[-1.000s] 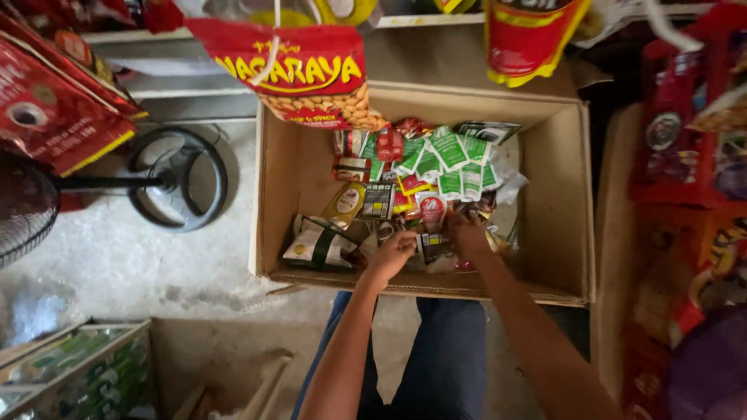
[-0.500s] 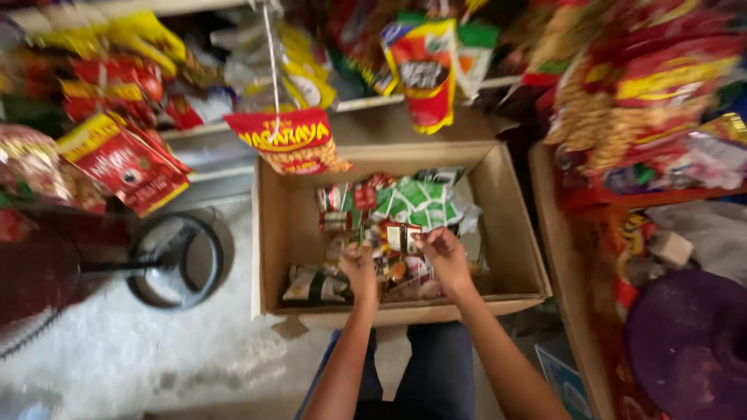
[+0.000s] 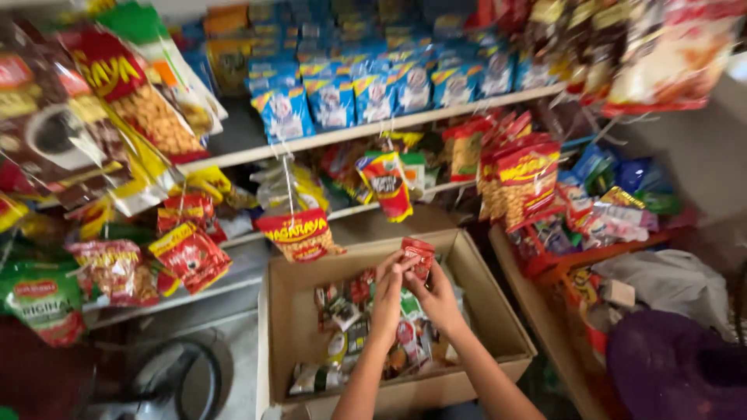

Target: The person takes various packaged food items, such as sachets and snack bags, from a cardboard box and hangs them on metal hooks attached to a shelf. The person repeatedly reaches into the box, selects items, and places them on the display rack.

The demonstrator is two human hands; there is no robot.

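Both my hands are raised above an open cardboard box [image 3: 482,311] full of small sachets [image 3: 350,319]. Together they hold a small red sachet [image 3: 419,253] at its lower edge. My left hand [image 3: 389,289] pinches it from the left, while my right hand [image 3: 436,294] grips it from the right and below. A strip of further sachets [image 3: 406,334] hangs down between my forearms into the box.
Shelves [image 3: 350,136] behind the box carry blue packets [image 3: 331,101]. Red peanut bags [image 3: 299,233] and other snack packs [image 3: 385,183] hang on strings in front. A side rack [image 3: 545,311] with packets stands right, a purple object [image 3: 669,365] lower right, a fan base [image 3: 194,381] lower left.
My hands rose out of the box, lifting a red sachet with a strip trailing below. The view tilted up from the box to the shelves.
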